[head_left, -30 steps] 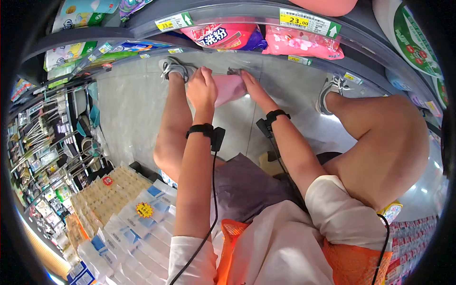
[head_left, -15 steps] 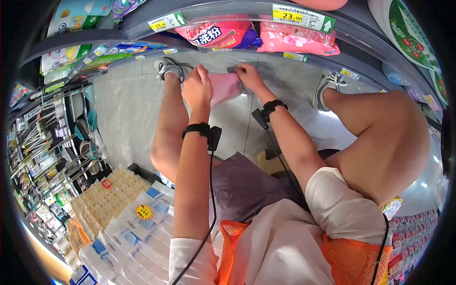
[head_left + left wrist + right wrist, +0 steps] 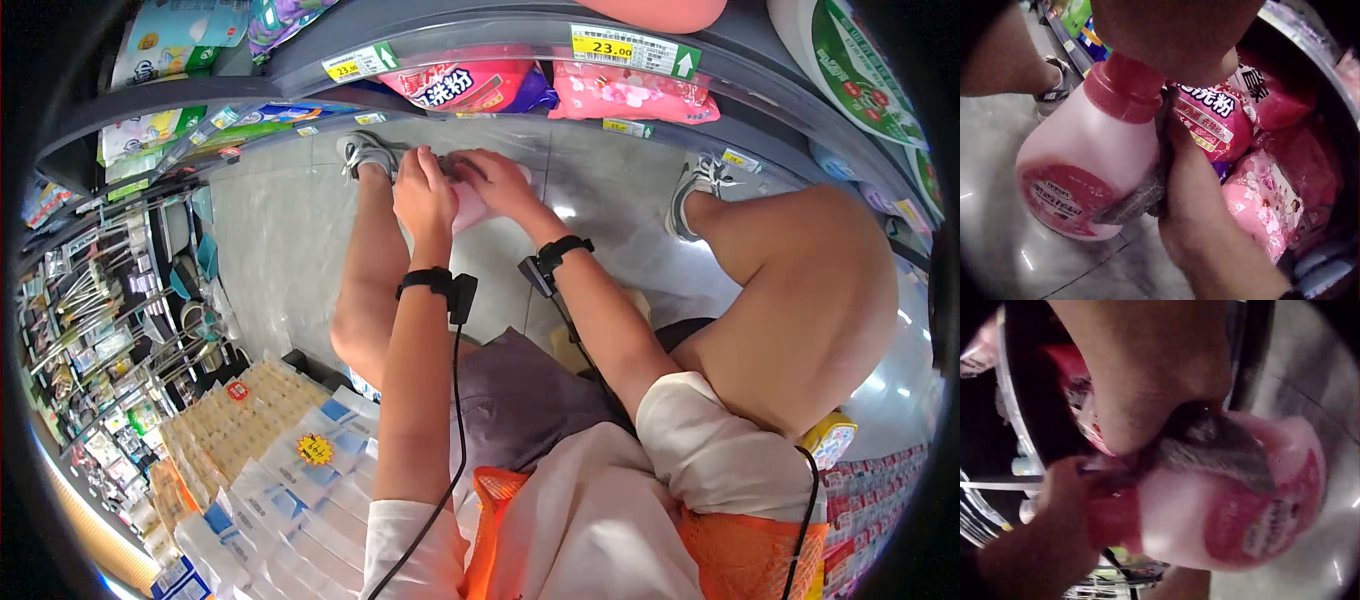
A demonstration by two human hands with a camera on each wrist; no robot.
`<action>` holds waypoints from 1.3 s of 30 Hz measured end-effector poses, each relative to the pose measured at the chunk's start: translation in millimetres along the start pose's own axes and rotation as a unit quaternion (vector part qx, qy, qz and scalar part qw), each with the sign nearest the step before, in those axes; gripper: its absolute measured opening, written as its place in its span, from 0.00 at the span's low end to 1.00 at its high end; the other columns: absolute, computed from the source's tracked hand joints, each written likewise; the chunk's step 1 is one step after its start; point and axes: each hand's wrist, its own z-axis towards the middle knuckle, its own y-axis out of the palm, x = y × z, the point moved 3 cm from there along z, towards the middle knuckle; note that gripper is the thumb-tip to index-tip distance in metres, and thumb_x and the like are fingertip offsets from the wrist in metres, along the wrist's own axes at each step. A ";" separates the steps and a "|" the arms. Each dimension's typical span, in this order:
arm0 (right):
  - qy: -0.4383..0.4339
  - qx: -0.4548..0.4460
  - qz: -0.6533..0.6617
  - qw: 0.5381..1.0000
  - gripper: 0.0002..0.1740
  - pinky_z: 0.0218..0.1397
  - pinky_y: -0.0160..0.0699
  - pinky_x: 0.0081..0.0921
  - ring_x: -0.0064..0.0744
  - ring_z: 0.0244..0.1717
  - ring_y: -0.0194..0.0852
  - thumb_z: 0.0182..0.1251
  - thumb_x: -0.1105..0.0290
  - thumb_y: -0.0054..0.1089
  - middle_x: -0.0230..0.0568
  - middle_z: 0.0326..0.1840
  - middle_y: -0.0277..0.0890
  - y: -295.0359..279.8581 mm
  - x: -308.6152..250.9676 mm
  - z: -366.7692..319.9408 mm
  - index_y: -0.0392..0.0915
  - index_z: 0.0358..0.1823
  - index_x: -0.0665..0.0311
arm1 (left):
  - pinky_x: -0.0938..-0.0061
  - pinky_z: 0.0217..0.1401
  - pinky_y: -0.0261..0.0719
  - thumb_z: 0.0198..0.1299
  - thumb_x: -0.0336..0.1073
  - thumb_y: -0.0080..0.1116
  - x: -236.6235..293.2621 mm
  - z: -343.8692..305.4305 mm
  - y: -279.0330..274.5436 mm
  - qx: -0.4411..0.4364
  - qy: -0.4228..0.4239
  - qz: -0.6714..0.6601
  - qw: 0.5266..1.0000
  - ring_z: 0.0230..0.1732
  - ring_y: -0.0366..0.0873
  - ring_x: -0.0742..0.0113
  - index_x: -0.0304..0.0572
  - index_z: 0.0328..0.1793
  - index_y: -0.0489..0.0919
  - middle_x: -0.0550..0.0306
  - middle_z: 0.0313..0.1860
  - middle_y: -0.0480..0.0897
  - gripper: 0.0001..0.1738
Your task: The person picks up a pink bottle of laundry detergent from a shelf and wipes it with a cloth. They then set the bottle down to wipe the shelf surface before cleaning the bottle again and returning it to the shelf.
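A pink bottle (image 3: 1085, 150) with a red cap (image 3: 1124, 94) and a red label tilts above the floor. My left hand (image 3: 425, 195) grips it around the cap; the left wrist view shows the fingers over the cap's top. In my right hand (image 3: 497, 185) is a grey cloth (image 3: 1216, 456), bunched under the fingers and lying along the bottle's side near the neck. Both hands are close together in front of the lower shelf, and in the head view they cover most of the bottle.
Pink washing powder bags (image 3: 465, 85) and a flowered pink bag (image 3: 635, 92) lie on the low shelf ahead, below a shelf edge with price tags (image 3: 630, 48). Stacked packs (image 3: 290, 470) stand at the left. Two shoes (image 3: 368, 152) are on the grey floor (image 3: 270, 230).
My right hand has moved left along the bottle, with the cloth, closer to my left hand at the cap. The left hand keeps its grip.
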 end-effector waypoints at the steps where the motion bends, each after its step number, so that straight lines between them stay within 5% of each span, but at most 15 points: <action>1: 0.028 0.068 0.023 0.997 0.17 0.65 0.81 0.45 0.55 0.60 0.84 0.79 0.61 0.59 0.51 0.60 0.86 2.8 9.4 -5.9 0.85 0.61 0.60 | 0.48 0.49 0.81 0.81 0.52 0.41 -1.6 -1.2 -0.1 -0.001 0.004 0.003 1.000 0.49 0.86 0.39 0.45 0.52 0.85 0.45 0.47 0.89 0.25; 7: 0.091 0.069 0.082 0.990 0.21 0.68 0.79 0.45 0.59 0.64 0.81 0.82 0.58 0.55 0.53 0.64 0.84 6.6 65.7 -1.6 0.83 0.65 0.62 | 0.49 0.50 0.81 0.80 0.51 0.43 -1.3 -0.1 1.5 -0.004 0.013 0.002 1.000 0.51 0.86 0.41 0.45 0.53 0.84 0.47 0.48 0.89 0.23; 10: 0.208 0.016 0.081 0.975 0.25 0.68 0.78 0.47 0.62 0.66 0.79 0.83 0.54 0.52 0.59 0.65 0.82 -3.2 102.7 -7.3 0.81 0.67 0.63 | 0.49 0.52 0.82 0.80 0.52 0.43 -1.6 3.8 3.1 0.000 0.008 0.013 1.000 0.51 0.87 0.42 0.47 0.55 0.84 0.49 0.47 0.90 0.23; 13: 0.182 0.048 -0.058 0.980 0.29 0.67 0.78 0.50 0.65 0.66 0.79 0.83 0.51 0.50 0.66 0.64 0.81 -4.6 151.8 -31.2 0.78 0.70 0.65 | 0.52 0.54 0.83 0.80 0.55 0.42 -6.2 1.0 5.1 0.000 0.007 0.016 1.000 0.52 0.89 0.46 0.50 0.57 0.85 0.54 0.45 0.93 0.24; 16: 0.265 0.066 -0.089 0.958 0.30 0.70 0.76 0.52 0.67 0.68 0.77 0.83 0.52 0.49 0.70 0.65 0.79 -13.5 134.2 -51.5 0.74 0.73 0.68 | 0.49 0.51 0.82 0.80 0.50 0.45 0.6 -0.7 1.5 -0.022 -0.013 -0.015 1.000 0.49 0.87 0.41 0.48 0.55 0.84 0.48 0.47 0.90 0.20; 20: 0.312 0.111 0.023 0.943 0.33 0.78 0.68 0.45 0.61 0.75 0.73 0.84 0.48 0.48 0.61 0.70 0.79 2.7 154.5 -47.1 0.74 0.75 0.68 | 0.50 0.50 0.82 0.80 0.51 0.45 -6.7 1.5 5.8 -0.014 0.005 0.027 1.000 0.48 0.88 0.45 0.50 0.55 0.84 0.53 0.45 0.91 0.20; 23: 0.356 0.082 0.135 0.921 0.33 0.79 0.67 0.37 0.49 0.75 0.75 0.84 0.48 0.50 0.52 0.71 0.82 -13.0 115.8 -25.4 0.76 0.73 0.69 | 0.50 0.50 0.82 0.80 0.52 0.45 -6.7 2.4 7.0 -0.018 -0.004 0.040 0.999 0.48 0.88 0.46 0.50 0.54 0.84 0.54 0.44 0.92 0.20; 27: 0.252 0.044 0.223 0.941 0.29 0.74 0.71 0.30 0.33 0.68 0.79 0.82 0.51 0.57 0.43 0.67 0.85 -22.7 53.2 -0.1 0.82 0.68 0.69 | 0.49 0.49 0.82 0.79 0.52 0.45 1.6 1.8 2.9 -0.016 0.001 0.014 1.000 0.47 0.89 0.45 0.49 0.52 0.83 0.53 0.42 0.92 0.20; 30: 0.171 -0.009 0.241 0.955 0.27 0.71 0.74 0.31 0.35 0.66 0.81 0.81 0.52 0.58 0.47 0.65 0.86 -21.4 46.1 6.6 0.82 0.66 0.67 | 0.49 0.48 0.82 0.79 0.51 0.46 -0.6 1.8 4.2 -0.025 0.000 0.036 0.999 0.46 0.89 0.45 0.48 0.51 0.84 0.54 0.42 0.92 0.20; 33: 0.125 0.030 0.190 0.973 0.26 0.71 0.76 0.37 0.45 0.66 0.82 0.82 0.52 0.56 0.55 0.62 0.85 -21.6 43.7 4.5 0.82 0.65 0.67 | 0.49 0.47 0.83 0.79 0.50 0.47 3.4 1.0 2.4 -0.027 0.001 0.057 0.998 0.45 0.89 0.45 0.47 0.50 0.84 0.54 0.42 0.92 0.19; 36: 0.212 0.071 0.113 0.968 0.25 0.71 0.76 0.44 0.58 0.67 0.79 0.84 0.54 0.52 0.60 0.65 0.81 7.0 103.8 -16.4 0.78 0.68 0.66 | 0.50 0.47 0.83 0.79 0.50 0.48 7.5 -0.8 1.5 -0.020 0.008 0.057 0.998 0.45 0.89 0.46 0.47 0.49 0.84 0.54 0.41 0.92 0.19; 39: 0.235 0.116 0.066 0.963 0.23 0.72 0.73 0.39 0.49 0.70 0.78 0.85 0.58 0.51 0.55 0.66 0.81 7.3 135.5 -39.2 0.75 0.69 0.67 | 0.51 0.46 0.83 0.78 0.50 0.49 8.3 -1.8 1.4 -0.009 0.022 0.056 0.998 0.45 0.89 0.48 0.48 0.49 0.84 0.56 0.40 0.92 0.18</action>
